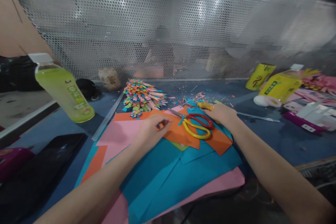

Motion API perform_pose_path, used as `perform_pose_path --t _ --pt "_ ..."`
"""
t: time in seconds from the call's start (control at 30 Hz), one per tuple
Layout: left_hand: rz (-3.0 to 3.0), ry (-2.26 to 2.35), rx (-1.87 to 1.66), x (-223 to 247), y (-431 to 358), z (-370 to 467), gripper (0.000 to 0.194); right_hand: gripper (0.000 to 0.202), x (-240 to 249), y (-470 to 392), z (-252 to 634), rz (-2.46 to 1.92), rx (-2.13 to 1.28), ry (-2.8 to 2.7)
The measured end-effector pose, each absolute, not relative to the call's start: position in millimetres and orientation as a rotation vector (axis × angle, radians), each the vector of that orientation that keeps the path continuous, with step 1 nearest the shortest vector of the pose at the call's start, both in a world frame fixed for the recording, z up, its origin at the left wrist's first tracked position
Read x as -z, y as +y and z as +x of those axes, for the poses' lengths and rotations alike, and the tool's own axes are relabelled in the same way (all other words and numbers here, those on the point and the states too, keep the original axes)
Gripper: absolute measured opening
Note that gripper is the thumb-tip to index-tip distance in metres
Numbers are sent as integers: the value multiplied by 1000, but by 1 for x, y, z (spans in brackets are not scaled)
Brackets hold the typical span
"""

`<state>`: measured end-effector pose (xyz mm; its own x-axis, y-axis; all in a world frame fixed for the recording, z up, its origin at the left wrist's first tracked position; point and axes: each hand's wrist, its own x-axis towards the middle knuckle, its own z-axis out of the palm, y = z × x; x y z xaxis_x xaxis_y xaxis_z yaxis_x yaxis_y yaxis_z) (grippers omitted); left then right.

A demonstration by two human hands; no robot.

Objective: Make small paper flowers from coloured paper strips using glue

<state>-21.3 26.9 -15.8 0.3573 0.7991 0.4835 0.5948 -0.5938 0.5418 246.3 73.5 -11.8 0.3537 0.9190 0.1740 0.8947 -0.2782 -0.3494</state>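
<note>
A pair of scissors (193, 123) on layered paper sheets (160, 168), with plenty covered up

Clock directions run from the scissors, twelve at the far side. They lie on the orange layer, red and yellow loops toward four o'clock, blades toward ten; a blue scrap hides part of the pivot.

The left hand (152, 131) is at eight to nine o'clock over the pink and orange sheets, fingers curled inward; whether it pinches anything cannot be told, since its back screens the fingertips. The right hand (222, 113), between two and three, is closed over a yellow thing (205, 106), most of it lost beneath the palm, so its kind is unclear. Both forearms run out at the lower edge. Overlaps conceal how many sheets there are.

Near ten o'clock stands a bristling cluster of folded paper strips (143, 96), and beyond it a jar (109, 78) with contents too blurred to name. Scraps (195, 98) litter twelve o'clock. A green drink bottle (65, 92) leans toward nine to ten; a yellow bottle (282, 85), past two, is partly blocked by a white item (266, 100). At eight to nine, a black flat object (44, 171) is cut off by the frame. Behind the perforated metal sheet (183, 24), shapes stay indistinct.
</note>
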Motion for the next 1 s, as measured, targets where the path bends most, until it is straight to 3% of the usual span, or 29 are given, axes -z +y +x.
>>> perform_pose_path --t 0.13,0.37,0.57,0.77,1.0 --pt "2146 1278 -1212 15 30 -24 16 29 9 78 251 -2130 -125 -1588" --pt "1914 1377 -1306 6 32 -29 17 45 -6 72 241 -1925 -255 -1423" --pt "1732 1343 -1352 9 38 -33 18 36 -2 70 229 -1644 -443 -1388" --pt "1450 1292 -1359 9 40 -34 27 33 -4 53 213 -1417 -53 -1585" --pt "1418 1260 -1382 10 41 -34 26 34 -6 35 194 -1345 120 -1849"
